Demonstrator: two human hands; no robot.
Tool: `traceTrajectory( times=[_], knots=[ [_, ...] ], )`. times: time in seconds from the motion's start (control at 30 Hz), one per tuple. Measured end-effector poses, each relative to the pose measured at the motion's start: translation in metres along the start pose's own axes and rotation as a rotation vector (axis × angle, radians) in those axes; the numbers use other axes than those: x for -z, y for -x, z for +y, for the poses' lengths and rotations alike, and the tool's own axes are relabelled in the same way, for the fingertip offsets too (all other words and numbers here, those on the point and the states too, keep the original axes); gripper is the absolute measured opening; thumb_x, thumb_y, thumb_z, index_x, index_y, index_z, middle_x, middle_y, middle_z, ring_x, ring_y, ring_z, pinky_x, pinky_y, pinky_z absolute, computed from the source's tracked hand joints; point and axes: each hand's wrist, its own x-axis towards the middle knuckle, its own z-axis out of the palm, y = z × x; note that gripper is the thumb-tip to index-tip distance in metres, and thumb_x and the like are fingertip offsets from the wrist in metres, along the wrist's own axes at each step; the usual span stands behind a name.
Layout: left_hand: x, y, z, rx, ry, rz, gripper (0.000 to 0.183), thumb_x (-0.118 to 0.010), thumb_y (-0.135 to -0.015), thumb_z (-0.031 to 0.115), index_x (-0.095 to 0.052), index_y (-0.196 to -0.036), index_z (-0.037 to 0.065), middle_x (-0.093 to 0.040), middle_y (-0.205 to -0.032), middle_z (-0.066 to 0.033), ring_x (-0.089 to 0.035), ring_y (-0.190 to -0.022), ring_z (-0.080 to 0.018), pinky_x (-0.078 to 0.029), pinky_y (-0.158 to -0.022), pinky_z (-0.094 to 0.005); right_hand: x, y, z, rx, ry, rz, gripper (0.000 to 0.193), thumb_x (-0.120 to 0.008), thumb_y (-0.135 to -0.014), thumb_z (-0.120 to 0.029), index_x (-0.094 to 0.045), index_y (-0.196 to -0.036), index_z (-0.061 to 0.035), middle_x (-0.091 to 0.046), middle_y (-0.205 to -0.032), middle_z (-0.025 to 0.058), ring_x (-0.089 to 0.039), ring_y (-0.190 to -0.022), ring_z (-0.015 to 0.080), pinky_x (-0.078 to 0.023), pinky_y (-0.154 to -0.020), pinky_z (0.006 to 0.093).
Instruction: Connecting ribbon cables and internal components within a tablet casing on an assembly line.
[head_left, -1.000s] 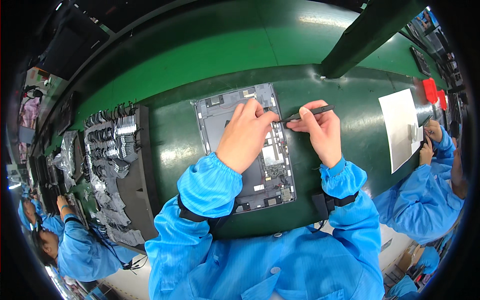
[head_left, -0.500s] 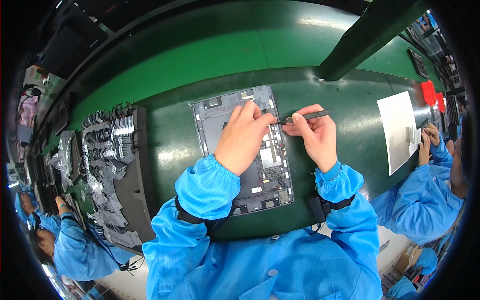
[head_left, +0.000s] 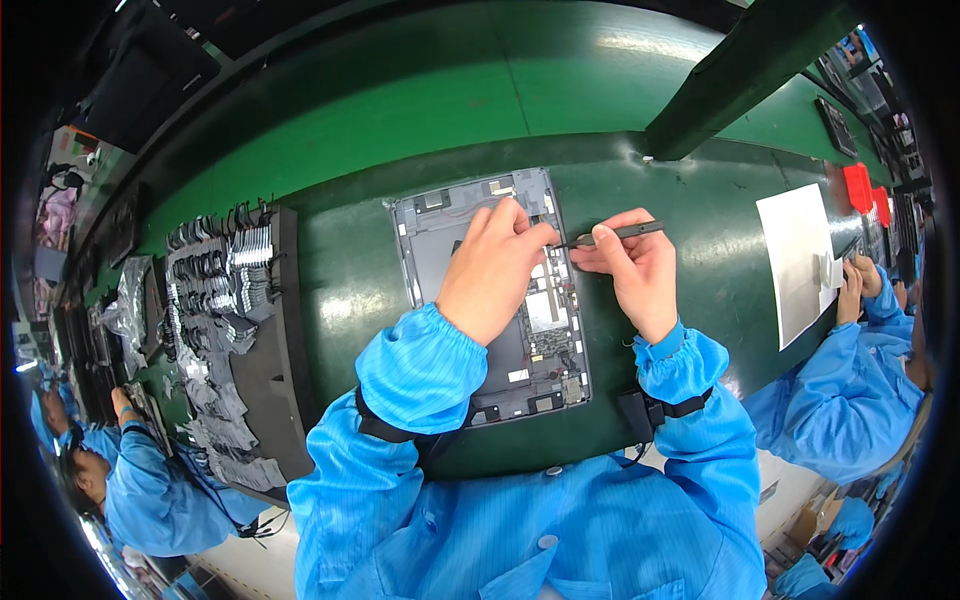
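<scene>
An opened, thin grey laptop casing (head_left: 425, 245) lies on the green bench in front of me, its circuit board (head_left: 545, 345) and small parts exposed along the right side. My left hand (head_left: 495, 265) rests over the upper middle of it. Its thumb and forefinger are pinched together at the board's edge, and whatever is between them is hidden. From the right, my right hand (head_left: 635, 270) holds a slim black pointed tool (head_left: 635, 230) between thumb and fingers. The tool's tip reaches the casing's right edge, close beside my left fingertips.
At left a dark tray (head_left: 275, 390) holds several rows of black and silver cable-like parts (head_left: 220, 280). A white sheet (head_left: 795, 265) lies at right, near a co-worker's hands (head_left: 855, 290) and red bins (head_left: 858, 188). A dark post (head_left: 745, 80) rises behind. Another person (head_left: 150, 490) works at left.
The casing appears slightly farther right in the picture, as do both hands. The pinch and the hold on the black tool stay the same.
</scene>
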Motion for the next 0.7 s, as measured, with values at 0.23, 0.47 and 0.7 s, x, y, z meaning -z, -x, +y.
traceTrajectory(
  times=[0.23,0.47,0.7],
  knots=[
    [-0.0009,-0.0001,-0.0005,0.003,0.005,-0.003,0.024,-0.069,-0.077,0.003,-0.067,-0.099,0.012,-0.051,-0.092,-0.0074,-0.052,-0.09,-0.0277,-0.047,-0.08,-0.0377,-0.0027,-0.0004,-0.0046,-0.013,-0.023,0.02,0.012,-0.058,-0.094,-0.006,-0.052,-0.097,0.0041,-0.065,-0.084,0.0147,-0.07,-0.078,0.0216,-0.06,-0.071,0.0301],
    [-0.0008,-0.0004,0.0013,-0.009,-0.023,-0.008,0.021,-0.066,-0.077,0.003,-0.066,-0.096,0.012,-0.049,-0.095,-0.0065,-0.051,-0.093,-0.0264,-0.051,-0.075,-0.0373,-0.0032,0.0001,0.0011,0.053,0.015,0.02,0.012,-0.059,-0.094,-0.006,-0.052,-0.097,0.0038,-0.064,-0.084,0.0132,-0.07,-0.078,0.0203,-0.06,-0.07,0.0287],
    [-0.0019,0.0007,-0.0004,-0.013,-0.025,0.004,0.02,-0.066,-0.078,0.003,-0.065,-0.096,0.012,-0.05,-0.094,-0.0068,-0.051,-0.093,-0.027,-0.05,-0.075,-0.0375,-0.0048,0.0011,0.0007,0.049,0.011,0.029,0.012,-0.059,-0.094,-0.006,-0.052,-0.096,0.0036,-0.064,-0.084,0.0124,-0.07,-0.079,0.0199,-0.059,-0.069,0.0279]
  ],
)
